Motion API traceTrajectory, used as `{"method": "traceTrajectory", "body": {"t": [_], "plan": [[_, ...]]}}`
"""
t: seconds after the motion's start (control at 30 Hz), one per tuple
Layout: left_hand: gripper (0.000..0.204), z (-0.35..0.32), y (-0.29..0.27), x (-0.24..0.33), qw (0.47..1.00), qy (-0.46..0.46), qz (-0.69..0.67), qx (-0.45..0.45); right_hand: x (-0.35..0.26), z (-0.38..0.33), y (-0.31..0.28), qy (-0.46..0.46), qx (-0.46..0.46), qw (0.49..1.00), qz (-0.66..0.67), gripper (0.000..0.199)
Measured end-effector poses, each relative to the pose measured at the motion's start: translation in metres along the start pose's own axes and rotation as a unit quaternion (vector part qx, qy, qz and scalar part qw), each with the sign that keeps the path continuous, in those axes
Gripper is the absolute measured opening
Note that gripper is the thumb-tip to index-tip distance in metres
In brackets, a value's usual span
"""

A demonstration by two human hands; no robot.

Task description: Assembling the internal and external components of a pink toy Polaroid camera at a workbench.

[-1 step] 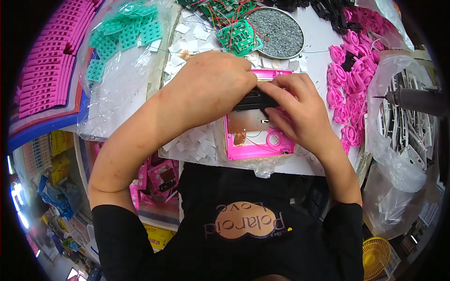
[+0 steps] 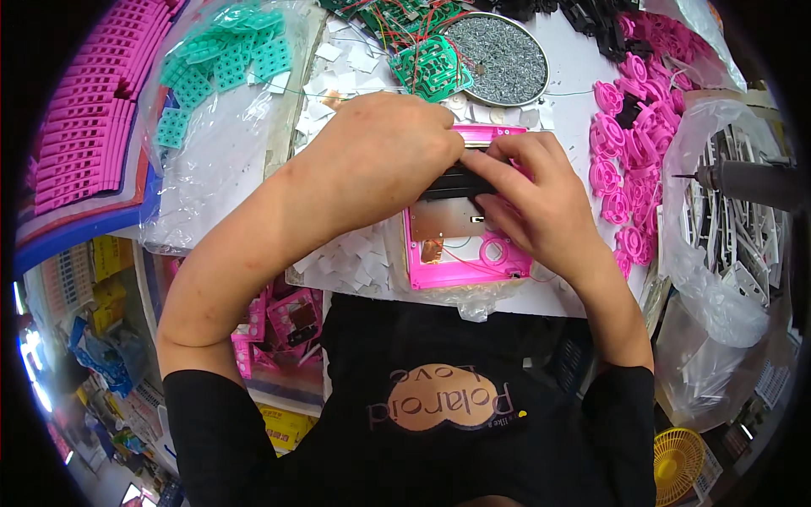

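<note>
A pink plastic casing (image 2: 411,269) lies in front of me at the table's near edge, on crumpled clear plastic. Inside it are a brown circuit board (image 2: 446,217), thin wires and a black plastic part (image 2: 460,182) lying across its upper half. My left hand (image 2: 395,150) is curled closed over the casing's upper left; its fingertips, and anything in them, are hidden. Thumb and forefinger of my right hand (image 2: 541,193) close around the right end of the black part. The other right fingers bend over the casing's right side.
Beyond the casing are green circuit boards (image 2: 431,69) with red wires and a round tray of screws (image 2: 545,72). Pink round parts (image 2: 606,135) pile at right, beside a screwdriver-like grey tool (image 2: 752,183) and a bag of white strips (image 2: 676,253). Teal pads (image 2: 241,63) lie left.
</note>
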State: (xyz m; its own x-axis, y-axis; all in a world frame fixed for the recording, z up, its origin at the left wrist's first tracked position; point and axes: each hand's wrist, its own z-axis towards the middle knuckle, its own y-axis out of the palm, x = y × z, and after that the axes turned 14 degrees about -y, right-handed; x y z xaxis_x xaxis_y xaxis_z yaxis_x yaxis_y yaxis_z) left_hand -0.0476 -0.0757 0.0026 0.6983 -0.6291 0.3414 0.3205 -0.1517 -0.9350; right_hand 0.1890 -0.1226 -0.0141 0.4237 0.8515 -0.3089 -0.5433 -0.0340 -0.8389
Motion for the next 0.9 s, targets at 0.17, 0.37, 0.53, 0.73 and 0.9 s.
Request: {"method": "traceTrajectory", "body": {"t": [0.17, 0.37, 0.53, 0.73, 0.9], "plan": [[0.012, -0.015, -0.003, 0.018, 0.999, 0.001, 0.04, -0.007, -0.007, 0.005, -0.005, -0.006, -0.049, 0.997, -0.067, 0.046], [0.036, -0.043, 0.006, 0.057, 0.987, -0.127, 0.099, -0.003, -0.024, 0.014, -0.005, -0.016, -0.076, 0.987, -0.14, 0.032], [0.032, -0.051, 0.018, 0.052, 0.986, -0.159, -0.02, 0.043, -0.031, 0.021, -0.005, -0.061, -0.11, 0.973, -0.194, 0.032], [0.018, -0.019, 0.015, 0.013, 0.952, -0.218, -0.215, -0.01, -0.026, 0.02, -0.006, -0.081, -0.111, 0.973, -0.188, 0.032], [0.02, -0.009, 0.009, 0.005, 0.929, -0.238, -0.274, -0.074, -0.022, 0.02, -0.006, -0.083, -0.117, 0.974, -0.176, 0.031]]}}
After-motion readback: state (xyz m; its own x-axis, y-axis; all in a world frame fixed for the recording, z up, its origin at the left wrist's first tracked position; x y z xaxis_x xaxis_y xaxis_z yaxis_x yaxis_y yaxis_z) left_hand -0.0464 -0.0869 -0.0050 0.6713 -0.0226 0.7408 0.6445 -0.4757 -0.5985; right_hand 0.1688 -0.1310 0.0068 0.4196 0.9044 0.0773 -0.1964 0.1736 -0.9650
